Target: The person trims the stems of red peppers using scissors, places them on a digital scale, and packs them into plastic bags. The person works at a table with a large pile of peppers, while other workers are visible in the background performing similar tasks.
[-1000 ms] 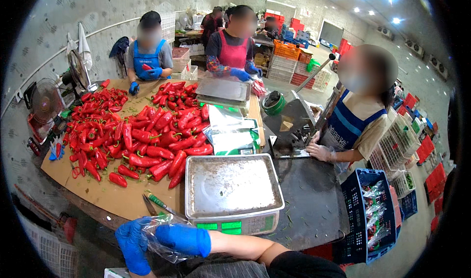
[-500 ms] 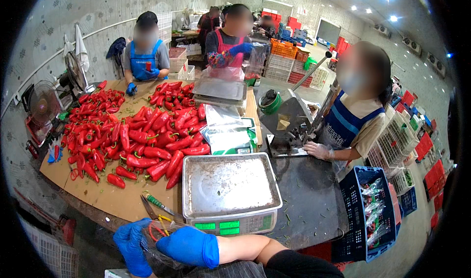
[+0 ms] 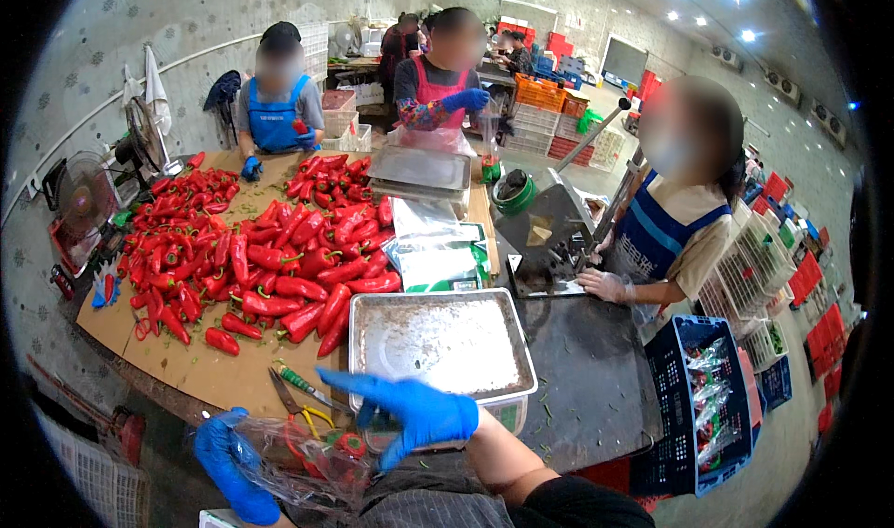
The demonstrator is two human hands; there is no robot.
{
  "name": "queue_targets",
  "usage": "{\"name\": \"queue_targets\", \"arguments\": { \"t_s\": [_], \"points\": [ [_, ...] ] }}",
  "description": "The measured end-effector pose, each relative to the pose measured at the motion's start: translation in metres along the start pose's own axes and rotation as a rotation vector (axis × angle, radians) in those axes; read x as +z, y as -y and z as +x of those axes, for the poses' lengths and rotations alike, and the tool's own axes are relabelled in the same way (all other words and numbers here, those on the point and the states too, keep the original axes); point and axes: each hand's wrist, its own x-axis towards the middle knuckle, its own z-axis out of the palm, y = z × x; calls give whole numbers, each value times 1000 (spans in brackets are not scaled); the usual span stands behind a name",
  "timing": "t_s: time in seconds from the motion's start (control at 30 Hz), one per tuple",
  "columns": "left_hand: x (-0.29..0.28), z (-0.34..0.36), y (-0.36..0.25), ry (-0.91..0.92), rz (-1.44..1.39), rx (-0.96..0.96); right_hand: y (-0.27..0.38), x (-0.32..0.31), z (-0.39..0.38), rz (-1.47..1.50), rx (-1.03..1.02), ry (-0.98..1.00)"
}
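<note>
My left hand (image 3: 233, 463), in a blue glove at the lower left, is closed on a crinkled clear plastic bag (image 3: 284, 458). A red pepper (image 3: 349, 444) shows at the bag's right end. My right hand (image 3: 419, 412), also gloved, hangs open with fingers spread above that end, in front of a scale's metal tray (image 3: 442, 332). Just beyond the bag lie a green-handled knife (image 3: 296, 379) and a yellow-handled cutting tool (image 3: 317, 418). Behind them a big pile of red peppers (image 3: 279, 258) covers much of the cardboard-topped table (image 3: 149, 342).
A co-worker (image 3: 670, 239) works at a metal machine (image 3: 545, 258) on the right. Two more (image 3: 275, 118) (image 3: 438, 100) stand across the table. A blue crate (image 3: 670, 416) of bagged goods is at the right, fans (image 3: 79, 202) at the left, stacked baskets (image 3: 745, 267) behind.
My right hand has risen from the bag and spread its fingers. My left hand has shifted left with the bag, and the pepper at its end has come into sight.
</note>
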Motion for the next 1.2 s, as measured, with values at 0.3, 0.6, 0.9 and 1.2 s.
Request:
{"name": "queue_targets", "arguments": {
  "t_s": [0.3,0.6,0.9,1.2],
  "points": [
    [16,-13,-21,484,48,112,-51,101,27,-9,-6,-75],
    [-13,68,154,102,-229,-323,-47,104,26,287,-75,-157],
    [30,-13,239,177,889,265,-40,-35,87,316,-100,-335],
    [28,-15,222,182,819,104,-107,-218,116,-17,-195,-971]
  ]
}}
